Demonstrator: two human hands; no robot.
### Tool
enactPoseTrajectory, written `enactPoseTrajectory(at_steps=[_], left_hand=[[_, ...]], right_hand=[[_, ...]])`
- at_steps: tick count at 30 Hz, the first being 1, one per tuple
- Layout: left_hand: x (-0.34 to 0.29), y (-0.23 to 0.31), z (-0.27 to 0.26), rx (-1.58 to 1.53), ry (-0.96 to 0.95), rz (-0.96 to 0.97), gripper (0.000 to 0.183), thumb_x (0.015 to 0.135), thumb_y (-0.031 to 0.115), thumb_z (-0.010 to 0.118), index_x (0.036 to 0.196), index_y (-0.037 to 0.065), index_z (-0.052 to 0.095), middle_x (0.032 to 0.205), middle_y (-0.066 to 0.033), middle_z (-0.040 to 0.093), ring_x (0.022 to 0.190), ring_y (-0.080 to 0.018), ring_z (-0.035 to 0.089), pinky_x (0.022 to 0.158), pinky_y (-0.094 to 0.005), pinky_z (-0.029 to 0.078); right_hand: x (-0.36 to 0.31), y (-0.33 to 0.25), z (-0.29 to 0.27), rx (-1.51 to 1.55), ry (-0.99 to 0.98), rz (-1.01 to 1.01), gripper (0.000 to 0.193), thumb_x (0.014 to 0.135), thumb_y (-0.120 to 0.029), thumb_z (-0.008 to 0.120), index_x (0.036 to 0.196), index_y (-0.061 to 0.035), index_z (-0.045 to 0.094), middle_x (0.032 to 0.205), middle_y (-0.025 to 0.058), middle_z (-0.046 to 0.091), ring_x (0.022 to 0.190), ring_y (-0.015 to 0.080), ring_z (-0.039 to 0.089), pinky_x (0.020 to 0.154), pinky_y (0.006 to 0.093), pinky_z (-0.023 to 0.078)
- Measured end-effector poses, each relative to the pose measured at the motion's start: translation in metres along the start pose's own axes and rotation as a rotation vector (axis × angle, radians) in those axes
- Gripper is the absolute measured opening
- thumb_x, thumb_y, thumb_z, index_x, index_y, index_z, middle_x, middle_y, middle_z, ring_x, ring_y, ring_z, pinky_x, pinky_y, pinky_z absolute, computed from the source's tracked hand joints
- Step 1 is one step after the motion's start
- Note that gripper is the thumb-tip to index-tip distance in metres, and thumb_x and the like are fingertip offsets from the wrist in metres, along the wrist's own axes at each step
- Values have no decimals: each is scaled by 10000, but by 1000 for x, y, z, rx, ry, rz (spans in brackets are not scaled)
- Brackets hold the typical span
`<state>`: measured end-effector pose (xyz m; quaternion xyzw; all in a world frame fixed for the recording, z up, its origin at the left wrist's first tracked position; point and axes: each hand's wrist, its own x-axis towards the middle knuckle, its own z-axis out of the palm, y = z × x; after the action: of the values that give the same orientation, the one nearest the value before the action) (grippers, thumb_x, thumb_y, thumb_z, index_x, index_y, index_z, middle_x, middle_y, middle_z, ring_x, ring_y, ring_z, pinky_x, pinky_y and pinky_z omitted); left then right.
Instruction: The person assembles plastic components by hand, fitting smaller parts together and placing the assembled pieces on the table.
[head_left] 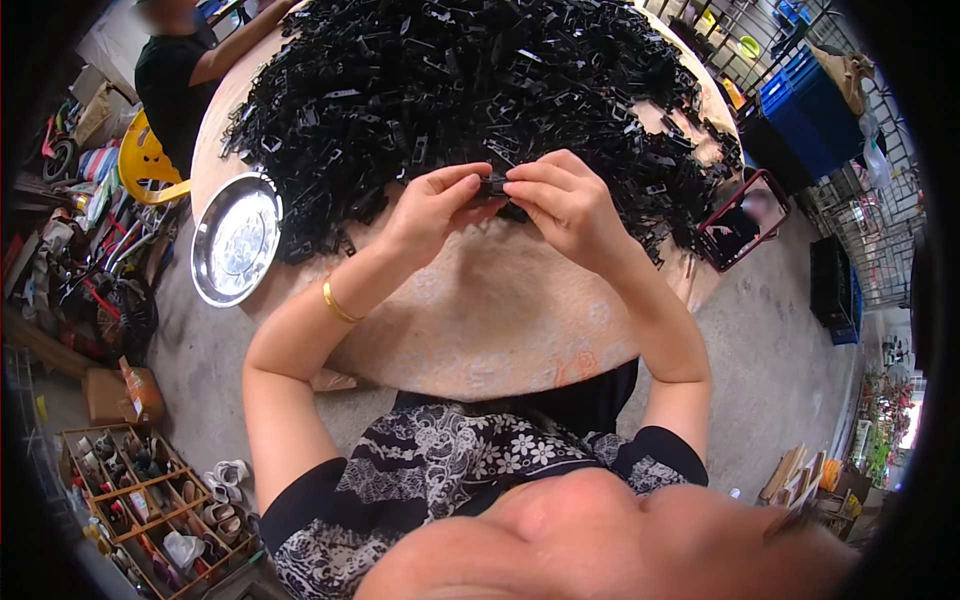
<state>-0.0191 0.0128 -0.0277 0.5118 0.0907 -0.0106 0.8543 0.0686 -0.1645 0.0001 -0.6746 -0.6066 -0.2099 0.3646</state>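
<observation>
Above the round bench (480, 330), small black plastic clip (492, 186) pinched between both grips, left hand (432, 205) and right hand (562, 200) fingertips pressed on it, heap of black clips (460, 90) just behind, steel plate (236, 240) at left, phone (742, 220) at right.

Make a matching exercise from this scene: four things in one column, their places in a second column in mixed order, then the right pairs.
Things:
1. small black part
2. round metal tray
3. phone in a red case
4. gold bangle

Places:
A. at the table's right edge
B. on the left wrist
C. pinched between the left hand and the right hand
D. at the table's left edge, beside the heap of black parts

Pairs: 1-C, 2-D, 3-A, 4-B
</observation>
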Motion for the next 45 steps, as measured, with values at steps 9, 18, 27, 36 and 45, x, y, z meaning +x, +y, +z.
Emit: enactPoseTrajectory(at_steps=[9, 18, 27, 36, 45], left_hand=[[-2, 1, 1, 11, -47, 23, 328, 938, 133, 476, 1213, -45, 482, 1116, -148, 568, 1008, -226, 592, 911, -337, 497], [3, 3, -9, -102, -199, -2, 362, 891, 96, 554, 1228, -15, 483, 1095, -115, 584, 936, -179, 603, 822, -290, 520], [-7, 3, 11, 160, -259, 1, 415, 879, 105, 570, 1257, -13, 446, 1098, -103, 576, 919, -188, 624, 835, -294, 509], [-13, -14, 12, 386, -369, -256, 380, 893, 122, 553, 1224, -41, 464, 1066, -91, 592, 939, -142, 599, 854, -279, 500], [-10, -17, 10, 268, -321, -267, 393, 899, 138, 549, 1231, -49, 454, 1150, -116, 539, 951, -158, 589, 873, -306, 500]], right_hand=[[-4, 0, 12, 41, 51, 12, 209, 656, 24, 666, 863, -5, 669, 908, 91, 651, 825, 242, 578, 658, 314, 506], [-7, 3, 16, -102, 71, -83, 279, 644, -45, 668, 922, -62, 681, 1028, 31, 657, 967, 226, 569, 839, 356, 412], [-1, 26, -26, 478, 462, 613, 154, 856, -103, 608, 969, -6, 643, 889, 60, 664, 752, 80, 601, 661, 206, 479], [-10, 22, -22, -36, -259, 517, 210, 737, -200, 706, 842, -27, 649, 748, 97, 632, 624, 195, 604, 566, 288, 472], [-8, 43, 14, -321, 115, 477, 270, 787, -263, 649, 941, -43, 621, 902, 103, 622, 766, 270, 630, 652, 359, 507]])
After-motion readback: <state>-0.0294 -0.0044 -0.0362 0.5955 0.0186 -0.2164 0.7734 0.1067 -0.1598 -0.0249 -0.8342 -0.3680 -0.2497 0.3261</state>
